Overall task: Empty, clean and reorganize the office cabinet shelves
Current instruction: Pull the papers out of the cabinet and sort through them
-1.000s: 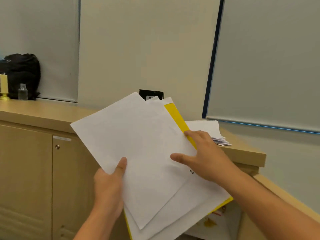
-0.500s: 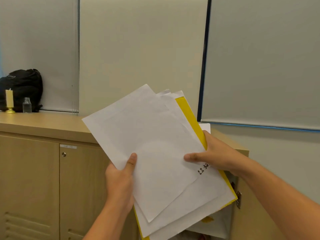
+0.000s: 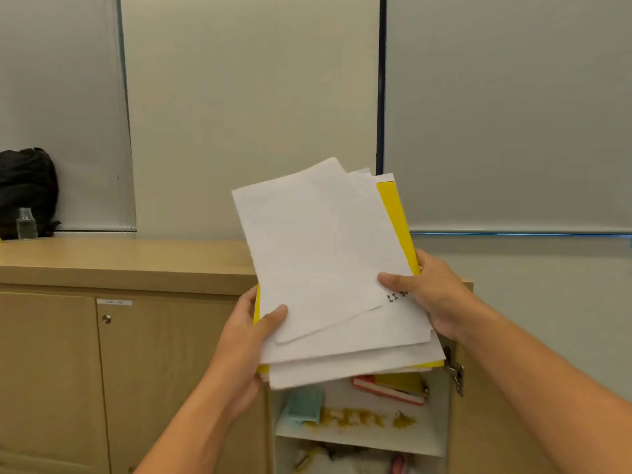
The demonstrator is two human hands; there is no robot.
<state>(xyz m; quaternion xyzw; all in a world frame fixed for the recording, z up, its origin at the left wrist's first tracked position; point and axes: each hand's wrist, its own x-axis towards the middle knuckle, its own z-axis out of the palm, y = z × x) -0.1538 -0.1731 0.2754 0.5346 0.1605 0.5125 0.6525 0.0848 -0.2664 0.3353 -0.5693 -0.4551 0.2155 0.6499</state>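
Both hands hold one pile of white papers [image 3: 325, 265] up in the air, in front of the cabinet. The left hand [image 3: 248, 340] grips the bottom left corner, with its thumb lying on top of the front sheet and its fingers curled behind. The right hand [image 3: 434, 292] grips the right edge, with its thumb pressed on the front sheet next to some small black writing, and its fingers tucked round the back. A yellow folder [image 3: 398, 220] sits behind the sheets and shows along the right side, a bit on the left, and at the bottom. The sheets are fanned out, so their corners do not line up.

Just under the pile, the cabinet [image 3: 171, 371] stands open. On its white shelf [image 3: 359, 434] lies a light green cloth [image 3: 304, 405] on the left, with yellow crumbs [image 3: 359, 419] spread beside it. A few flat books [image 3: 393, 388], red and yellow, lie at the back right of that shelf. More small things sit on the shelf below, but they are too blurry to tell. A metal hinge [image 3: 455, 371] shows on the right side of the opening. To the left, a shut door has a small round lock [image 3: 106, 318] and a little label above it.

Far away on the left of the cabinet top, a black backpack [image 3: 27, 189] leans on the wall, with a small clear bottle [image 3: 25, 223] in front of it.
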